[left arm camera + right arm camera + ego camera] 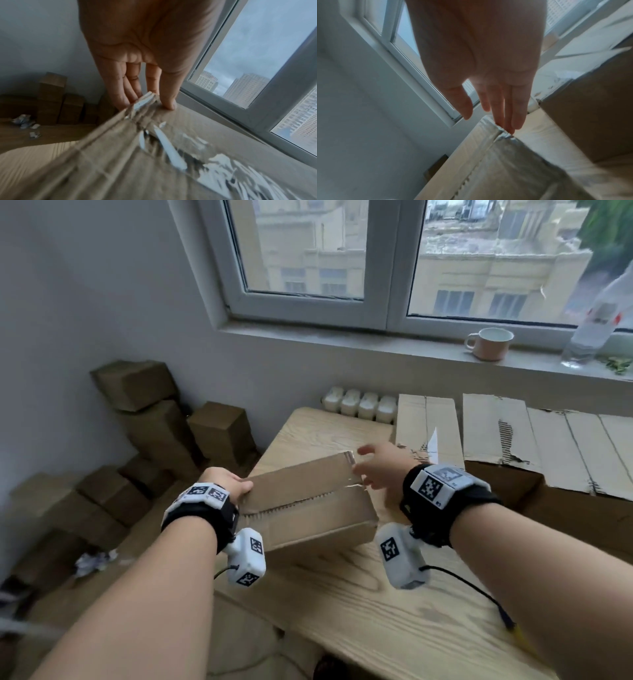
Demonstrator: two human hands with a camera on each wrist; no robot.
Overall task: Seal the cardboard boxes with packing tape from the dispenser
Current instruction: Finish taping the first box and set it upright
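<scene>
A small cardboard box [308, 505] is tilted above the wooden table [342, 611], its flap seam facing me. My left hand [236, 487] grips its left end, thumb on top and fingers behind the corner [147, 104]. Clear tape [352, 470] wraps over the right end. It shows as shiny wrinkled strips [171, 152] in the left wrist view. My right hand [368, 465] is at that right end with its fingers straight and spread. Its fingertips [510, 129] touch the tape [489, 129] at the box's edge. No tape dispenser is visible.
Several brown boxes [164, 422] are stacked on the floor at the left, with crumpled paper [92, 561] nearby. Flattened cardboard [513, 433] and a large box [565, 508] fill the table's right side. A mug [489, 344] and a bottle [596, 326] stand on the windowsill.
</scene>
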